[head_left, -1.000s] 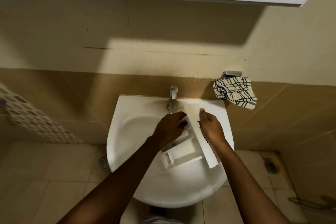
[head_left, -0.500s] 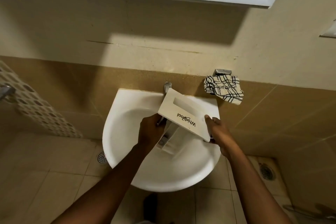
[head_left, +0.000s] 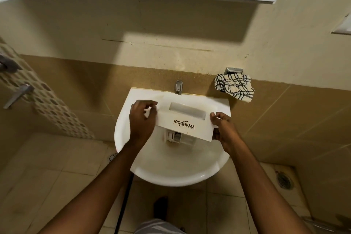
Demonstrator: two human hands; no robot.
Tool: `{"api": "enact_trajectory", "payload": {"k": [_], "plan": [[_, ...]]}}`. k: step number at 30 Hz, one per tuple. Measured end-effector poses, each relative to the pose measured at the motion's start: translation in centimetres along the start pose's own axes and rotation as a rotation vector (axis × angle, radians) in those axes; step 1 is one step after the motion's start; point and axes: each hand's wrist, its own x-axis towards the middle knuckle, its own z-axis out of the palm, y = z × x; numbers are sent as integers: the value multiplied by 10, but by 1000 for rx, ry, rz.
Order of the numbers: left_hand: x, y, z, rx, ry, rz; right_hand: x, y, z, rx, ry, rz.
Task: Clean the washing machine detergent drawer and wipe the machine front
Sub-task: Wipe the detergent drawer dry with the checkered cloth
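— Which step was in hand?

— Rinsing, I'd judge. The detergent drawer (head_left: 187, 119) hung over the white sink (head_left: 133, 150), front panel up. The right hand (head_left: 224, 131) pinched its right edge; the left hand (head_left: 141, 119) curled at the left end, though I couldn't tell if it truly gripped.

— And next?

— Probably opening the tap (head_left: 178, 87), just beyond.

— Anything in the way?

— No. The checked cloth (head_left: 234, 87) hung on the far right wall, well clear.
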Motion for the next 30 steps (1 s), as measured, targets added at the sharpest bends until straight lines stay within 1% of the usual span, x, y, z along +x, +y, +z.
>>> {"api": "enact_trajectory", "payload": {"k": [1,3,5,6,10,13,14,16,19,20,21,22,23,26,28,30], "plan": [[3,4,2,111,-75,201,0,-1,3,-10,0,-6],[4,14,10,293,-290,488,-2,-3,11,-32,-8,-22],[0,19,22,444,-435,659,-4,-4,17,-60,-11,-35],[-2,19,28,490,-462,696,-4,-5,20,-67,-11,-40],[-5,17,42,621,-452,692,-5,0,24,-89,-32,-63],[-3,19,44,625,-421,702,-2,3,18,-172,-59,-109],[-1,20,44,613,-396,704,0,1,15,-218,-34,-165],[3,26,43,594,-349,704,7,-6,8,-393,101,-379],[7,34,43,588,-306,730,21,-31,-1,-613,404,-716],[8,35,44,581,-303,745,27,-41,-4,-664,478,-815],[10,36,44,574,-304,760,36,-50,-6,-731,518,-883],[11,37,45,572,-300,782,48,-57,-10,-828,528,-910],[12,39,45,572,-289,806,59,-61,-13,-957,513,-879],[14,44,46,577,-234,869,91,-62,-25,-1300,395,-651],[14,45,46,574,-210,898,103,-58,-30,-1403,349,-597],[15,45,46,564,-199,917,110,-54,-32,-1420,345,-623]]}}
